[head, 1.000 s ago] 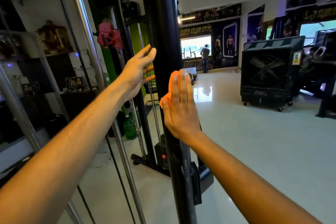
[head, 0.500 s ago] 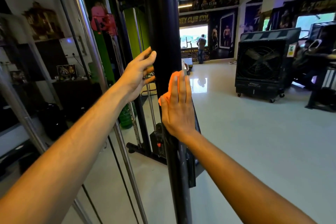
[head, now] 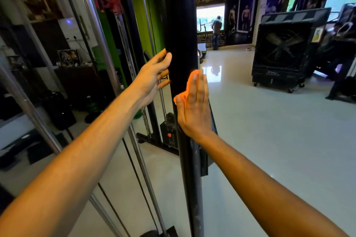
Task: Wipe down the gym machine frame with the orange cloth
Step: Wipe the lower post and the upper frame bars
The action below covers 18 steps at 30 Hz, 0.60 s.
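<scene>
A thick black upright post (head: 178, 15) of the gym machine frame stands right in front of me, running from top to bottom of the view. My right hand (head: 193, 105) lies flat with straight fingers against the post's right side, pressing the orange cloth (head: 189, 82) onto it. Only an orange edge of the cloth shows past the fingers and thumb. My left hand (head: 153, 78) rests on the post's left side a little higher, thumb on the front face, fingers reaching behind it.
Chrome guide rods (head: 100, 48) and thin cables run diagonally at left, with a green panel (head: 142, 15) behind. A weight stack base (head: 169, 132) sits behind the post. A large black wheeled fan cooler (head: 283, 48) stands on the glossy floor at right. A person (head: 216, 32) stands far off.
The camera has tilted down and the scene sits higher in view. My right hand with the cloth has slid slightly down the post. My left hand keeps its hold.
</scene>
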Each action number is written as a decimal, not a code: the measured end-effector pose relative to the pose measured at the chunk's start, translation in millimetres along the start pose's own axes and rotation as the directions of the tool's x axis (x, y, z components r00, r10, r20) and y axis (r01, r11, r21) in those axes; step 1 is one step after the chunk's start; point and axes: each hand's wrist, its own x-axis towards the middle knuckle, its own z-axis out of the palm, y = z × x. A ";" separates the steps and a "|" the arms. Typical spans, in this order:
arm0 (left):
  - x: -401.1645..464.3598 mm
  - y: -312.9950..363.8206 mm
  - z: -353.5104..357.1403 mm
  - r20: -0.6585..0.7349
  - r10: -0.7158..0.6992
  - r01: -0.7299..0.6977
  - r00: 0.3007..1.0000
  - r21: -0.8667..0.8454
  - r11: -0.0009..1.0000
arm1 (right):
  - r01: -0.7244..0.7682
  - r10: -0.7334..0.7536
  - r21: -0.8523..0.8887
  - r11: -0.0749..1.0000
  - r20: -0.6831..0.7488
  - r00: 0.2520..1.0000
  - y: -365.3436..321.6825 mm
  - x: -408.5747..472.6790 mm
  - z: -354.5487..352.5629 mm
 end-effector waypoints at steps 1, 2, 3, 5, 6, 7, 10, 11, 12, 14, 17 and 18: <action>-0.4 -1.2 0.2 0.008 0.004 -0.004 1.000 -0.001 1.000 | -0.003 0.004 0.014 1.000 -0.018 1.000 -5.3 13.1 -2.7; -0.8 -1.8 0.6 0.011 0.007 -0.007 1.000 -0.001 1.000 | -0.011 0.013 0.026 1.000 -0.040 0.999 -11.2 27.1 -6.7; -0.9 -3.7 0.4 0.005 0.009 -0.009 1.000 -0.003 1.000 | -0.023 0.025 0.036 0.999 -0.060 0.998 -16.3 39.5 -9.8; 0.3 -10.1 -0.8 0.008 0.015 -0.015 1.000 -0.020 1.000 | -0.040 0.043 0.037 0.999 -0.085 0.995 -20.6 52.5 -10.8; 0.5 -14.2 -1.7 0.017 0.017 -0.016 1.000 -0.024 1.000 | -0.032 0.035 0.031 0.999 -0.096 0.995 -19.3 50.7 -9.8; 0.0 -18.6 -2.1 0.025 0.013 -0.012 1.000 -0.024 1.000 | -0.016 0.019 0.024 1.000 -0.100 0.995 -16.0 42.4 -7.7; -6.5 -31.6 -0.2 0.009 -0.005 0.005 1.000 -0.012 1.000 | -0.032 0.033 0.021 0.999 -0.025 0.999 1.9 -16.1 4.2; -9.5 -36.0 1.6 -0.001 -0.007 0.007 1.000 -0.008 1.000 | -0.076 0.075 0.034 0.997 0.016 0.997 8.0 -40.1 7.9; -12.4 -40.4 3.1 -0.011 -0.014 0.014 1.000 -0.004 1.000 | -0.118 0.116 0.044 0.992 0.052 0.992 13.8 -60.8 11.4; -16.2 -47.3 6.8 -0.030 -0.025 0.025 0.999 -0.005 1.000 | -0.162 0.157 0.049 0.986 0.092 0.983 21.4 -78.4 16.3; -16.9 -52.3 7.6 -0.035 -0.037 0.036 0.999 -0.033 0.999 | -0.176 0.170 0.080 0.981 0.082 0.982 13.2 -47.2 13.3; -16.2 -52.7 7.2 -0.036 -0.044 0.042 0.998 -0.042 0.998 | -0.159 0.155 0.089 0.983 0.052 0.987 8.1 -31.0 9.9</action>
